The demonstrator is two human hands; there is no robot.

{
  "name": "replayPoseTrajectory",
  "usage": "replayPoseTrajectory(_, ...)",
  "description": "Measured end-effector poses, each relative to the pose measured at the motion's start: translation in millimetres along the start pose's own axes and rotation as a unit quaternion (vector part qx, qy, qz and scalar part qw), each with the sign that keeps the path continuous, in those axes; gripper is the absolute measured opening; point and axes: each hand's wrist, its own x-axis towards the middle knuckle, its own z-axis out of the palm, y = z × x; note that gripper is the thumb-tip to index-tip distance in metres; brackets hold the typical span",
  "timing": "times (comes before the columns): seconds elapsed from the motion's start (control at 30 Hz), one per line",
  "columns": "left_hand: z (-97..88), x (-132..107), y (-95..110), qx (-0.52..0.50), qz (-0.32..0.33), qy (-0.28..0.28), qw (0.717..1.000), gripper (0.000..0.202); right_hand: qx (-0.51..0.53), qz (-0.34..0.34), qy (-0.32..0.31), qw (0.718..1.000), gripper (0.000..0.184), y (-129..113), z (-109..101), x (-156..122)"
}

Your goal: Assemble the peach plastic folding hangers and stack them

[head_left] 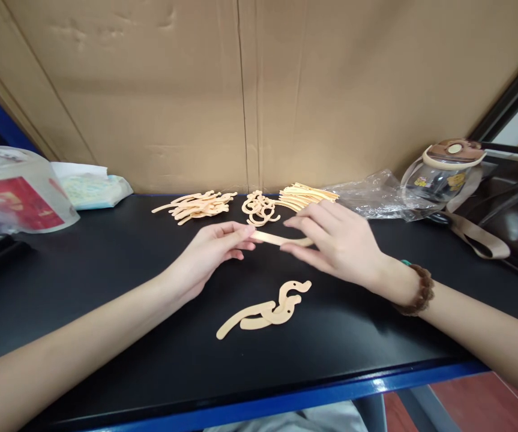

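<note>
A pale curved strip (268,238), wooden-looking, is held level above the black tabletop. My left hand (213,249) pinches its left end between thumb and fingers. At the other end, my right hand (337,240) has its thumb and fingers closed round the strip and hides part of it. Below the hands lie two pale curved pieces with small dark holes: an upper hooked piece (286,291) and a lower piece (255,323), overlapping each other on the table.
At the back lie a pile of long curved pieces (200,205), a pile of hook-shaped pieces (259,209) and a stack of strips (306,195). A clear plastic bag (371,195) and a strapped clear bottle (441,180) stand right; a tissue pack (92,189) and plastic container (24,192) left.
</note>
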Motion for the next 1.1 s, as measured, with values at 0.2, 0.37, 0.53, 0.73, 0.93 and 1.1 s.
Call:
replayPoseTrajectory(0.2, 8.2, -5.9, 1.8, 0.037, -0.005, -0.089, 0.995, 0.027, 0.085, -0.041, -0.113, 0.989, 0.028, -6.2, 9.2, 2.6)
replayPoseTrajectory(0.37, 10.0, -11.6, 3.5, 0.184, 0.061, -0.078, 0.978, 0.06, 0.114, 0.062, -0.178, 0.975, 0.024, 4.8, 16.6, -1.4)
replayPoseTrajectory(0.53, 16.5, -29.7, 14.7, 0.441, 0.216, -0.115, 0.863, 0.05, 0.135, 0.11, -0.191, 0.966, 0.023, 19.1, 20.2, -4.4)
replayPoseTrajectory(0.73, 28.0, -39.8, 14.3, 0.516, 0.315, -0.23, 0.762, 0.03, 0.185, 0.117, -0.191, 0.957, 0.021, 25.2, 18.6, -5.1)
replayPoseTrajectory(0.93, 26.3, -37.5, 9.8, 0.443, 0.218, -0.236, 0.837, 0.016, 0.191, 0.118, -0.197, 0.954, 0.021, 22.5, 17.5, -3.5)
replayPoseTrajectory(1.1, 20.8, -30.9, 10.9, 0.415, 0.191, -0.241, 0.856, 0.013, 0.212, 0.125, -0.197, 0.949, 0.019, 16.2, 16.0, -2.3)
